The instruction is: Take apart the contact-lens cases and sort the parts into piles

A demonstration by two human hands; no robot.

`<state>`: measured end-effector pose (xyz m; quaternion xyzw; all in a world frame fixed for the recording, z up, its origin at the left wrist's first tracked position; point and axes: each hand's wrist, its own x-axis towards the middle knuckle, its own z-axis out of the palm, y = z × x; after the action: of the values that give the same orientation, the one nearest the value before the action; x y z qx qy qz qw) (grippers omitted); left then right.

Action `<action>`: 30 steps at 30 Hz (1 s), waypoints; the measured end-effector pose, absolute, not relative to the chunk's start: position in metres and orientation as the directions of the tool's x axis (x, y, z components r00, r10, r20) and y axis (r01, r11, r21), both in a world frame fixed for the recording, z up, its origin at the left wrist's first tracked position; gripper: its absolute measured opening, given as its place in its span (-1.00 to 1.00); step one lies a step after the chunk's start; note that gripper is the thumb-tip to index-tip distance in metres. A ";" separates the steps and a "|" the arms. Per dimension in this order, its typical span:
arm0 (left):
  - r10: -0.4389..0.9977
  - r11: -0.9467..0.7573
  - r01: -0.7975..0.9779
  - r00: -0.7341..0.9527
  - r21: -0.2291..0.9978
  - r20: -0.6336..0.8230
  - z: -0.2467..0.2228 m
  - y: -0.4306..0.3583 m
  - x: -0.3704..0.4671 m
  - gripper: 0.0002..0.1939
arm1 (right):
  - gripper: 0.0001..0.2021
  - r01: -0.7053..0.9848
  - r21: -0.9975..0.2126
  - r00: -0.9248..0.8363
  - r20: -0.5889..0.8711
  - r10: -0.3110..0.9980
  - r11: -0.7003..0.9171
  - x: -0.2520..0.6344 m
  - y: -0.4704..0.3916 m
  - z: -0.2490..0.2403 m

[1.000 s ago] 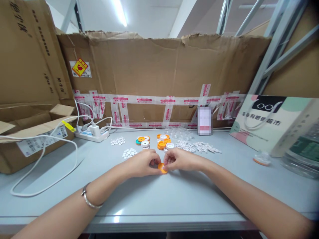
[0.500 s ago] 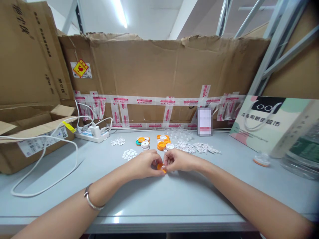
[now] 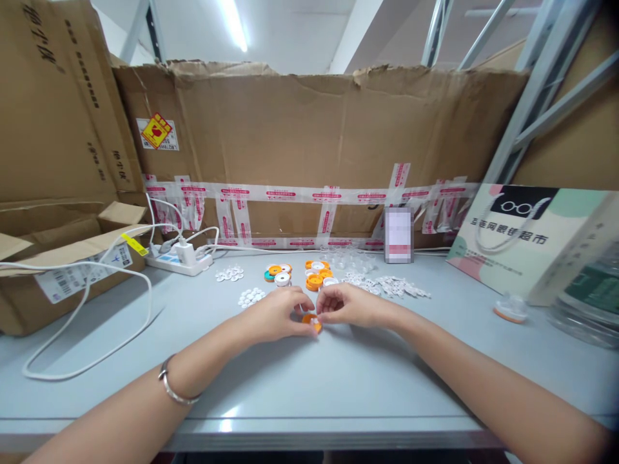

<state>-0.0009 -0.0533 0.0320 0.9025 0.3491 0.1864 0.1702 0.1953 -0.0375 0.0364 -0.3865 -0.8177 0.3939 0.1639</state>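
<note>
Between my hands, near the middle of the table, is a small orange round part (image 3: pixel 312 321) with something whitish at its centre. My left hand (image 3: pixel 280 314) is closed round its left side, thumb in front and fingers behind. My right hand (image 3: pixel 345 305) has its fingers curled, with thumb and fingertips pinched at the part's right edge; whatever they hold is too small to make out. Just behind my hands stand orange and white round parts (image 3: pixel 314 281), and to their left a group of orange, teal and white ones (image 3: pixel 277 272).
White discs (image 3: pixel 251 297) lie left of my hands, small white pieces (image 3: pixel 400 286) behind right, clear pieces (image 3: pixel 348 259) further back. A phone (image 3: pixel 399 235) leans at the back. A power strip (image 3: pixel 186 261), cables and carton (image 3: pixel 58 277) are left; a bag (image 3: pixel 512 245) and bottle (image 3: pixel 590 290) right.
The orange part has shifted slightly left and now shows more of its top. My right hand has lifted slightly, and its fingers have curled in more.
</note>
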 end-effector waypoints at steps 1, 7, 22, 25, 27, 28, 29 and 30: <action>0.693 -0.697 0.568 0.690 0.438 0.207 0.032 -0.053 -0.001 -0.69 | -0.80 0.512 -0.750 -0.655 -0.024 0.756 0.419 0.195 -0.038 0.036; 0.714 -0.664 0.580 0.680 0.472 0.168 0.028 -0.049 0.000 -0.72 | -0.87 0.644 -0.541 -0.613 0.057 0.788 0.541 0.185 -0.047 0.033; 0.702 -0.612 0.511 0.702 0.604 0.117 0.025 -0.055 0.007 -0.72 | -0.89 0.711 -0.353 -0.660 -0.036 0.750 0.608 0.189 -0.057 0.049; 0.705 -0.617 0.520 0.699 0.591 0.122 0.025 -0.055 0.008 -0.78 | -0.93 0.688 -0.235 -0.701 0.027 0.712 0.687 0.185 -0.059 0.046; 0.713 -0.619 0.534 0.690 0.576 0.127 0.025 -0.054 0.008 -0.80 | -0.92 0.660 -0.208 -0.730 0.049 0.681 0.722 0.183 -0.059 0.044; 0.717 -0.619 0.541 0.685 0.569 0.128 0.024 -0.054 0.008 -0.81 | -0.92 0.646 -0.214 -0.741 0.057 0.670 0.733 0.183 -0.059 0.043; 0.720 -0.619 0.548 0.682 0.564 0.127 0.024 -0.054 0.007 -0.81 | -0.93 0.635 -0.226 -0.747 0.065 0.662 0.739 0.183 -0.059 0.043; 0.722 -0.618 0.552 0.681 0.560 0.125 0.024 -0.054 0.007 -0.81 | -0.93 0.628 -0.239 -0.749 0.073 0.658 0.741 0.183 -0.059 0.042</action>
<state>0.0071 -0.0537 0.0239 0.8829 0.3607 0.1717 0.2468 0.1832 -0.0588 0.0420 -0.3458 -0.9298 0.1004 0.0763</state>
